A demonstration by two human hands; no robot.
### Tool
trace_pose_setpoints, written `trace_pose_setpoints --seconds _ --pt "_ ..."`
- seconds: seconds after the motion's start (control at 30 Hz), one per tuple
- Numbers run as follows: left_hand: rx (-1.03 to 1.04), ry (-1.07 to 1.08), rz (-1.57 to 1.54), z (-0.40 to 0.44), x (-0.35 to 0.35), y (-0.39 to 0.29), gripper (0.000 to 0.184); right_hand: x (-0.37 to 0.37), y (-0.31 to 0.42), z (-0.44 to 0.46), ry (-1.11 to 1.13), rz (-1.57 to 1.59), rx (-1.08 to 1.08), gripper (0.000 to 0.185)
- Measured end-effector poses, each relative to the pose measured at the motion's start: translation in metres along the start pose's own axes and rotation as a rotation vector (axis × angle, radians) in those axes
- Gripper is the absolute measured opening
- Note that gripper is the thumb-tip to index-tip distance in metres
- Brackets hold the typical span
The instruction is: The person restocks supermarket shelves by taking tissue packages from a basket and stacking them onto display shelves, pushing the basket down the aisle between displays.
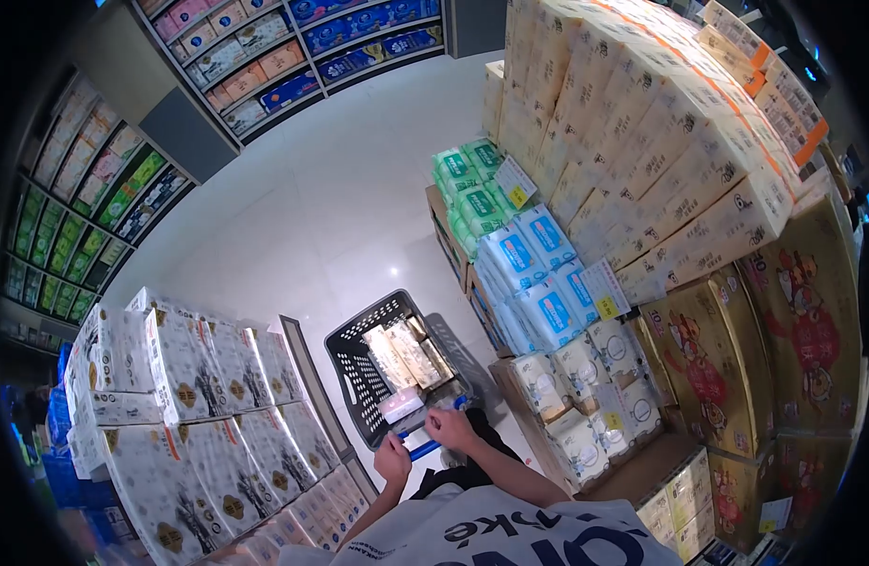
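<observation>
A dark perforated shopping cart [352, 385] stands before me, its blue handle [422, 451] closest to my body. My left hand [391, 458] is closed around the handle's left part. Farther right, my right hand [451, 429] is also closed at the handle, though its fingertips are partly hidden. In the cart's basket lie cream-coloured tissue packs [394, 357] and a smaller pink-and-white pack [402, 405], which sits at the near end, just ahead of my hands.
White tissue packs [184, 368] are stacked at left. At right stand green packs [474, 203], blue-and-white packs [522, 253], a tall cream stack [633, 123] and gold boxes [703, 368]. Pale floor [312, 189] stretches ahead toward stocked shelves [265, 57].
</observation>
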State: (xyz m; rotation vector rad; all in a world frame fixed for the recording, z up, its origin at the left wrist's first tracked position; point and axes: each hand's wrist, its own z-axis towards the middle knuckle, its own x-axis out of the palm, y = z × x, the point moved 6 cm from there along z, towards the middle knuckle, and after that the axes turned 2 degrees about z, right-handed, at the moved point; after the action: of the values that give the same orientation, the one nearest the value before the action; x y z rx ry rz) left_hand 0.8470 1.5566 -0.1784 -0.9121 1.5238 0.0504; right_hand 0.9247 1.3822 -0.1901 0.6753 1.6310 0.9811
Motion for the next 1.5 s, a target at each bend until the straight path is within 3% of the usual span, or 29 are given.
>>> trace_pose_setpoints --seconds 0.27,0.8,1.27,1.5 --pt "-0.139 -0.053 -0.068 0.052 0.001 -0.002 0.041 0.002 0.010 0.063 0.031 0.030 -0.075 0.013" --pt "-0.094 -0.106 -0.083 0.179 -0.038 -0.029 0.027 0.046 0.023 0.181 0.163 0.090 0.014 0.012" --pt "0.122 -0.078 -0.073 0.360 -0.063 -0.055 0.021 0.080 0.049 0.315 0.082 0.139 0.178 0.016" --pt "0.198 -0.108 -0.129 0.442 -0.067 -0.088 0.023 0.076 0.056 0.380 -0.116 0.234 0.182 0.013"
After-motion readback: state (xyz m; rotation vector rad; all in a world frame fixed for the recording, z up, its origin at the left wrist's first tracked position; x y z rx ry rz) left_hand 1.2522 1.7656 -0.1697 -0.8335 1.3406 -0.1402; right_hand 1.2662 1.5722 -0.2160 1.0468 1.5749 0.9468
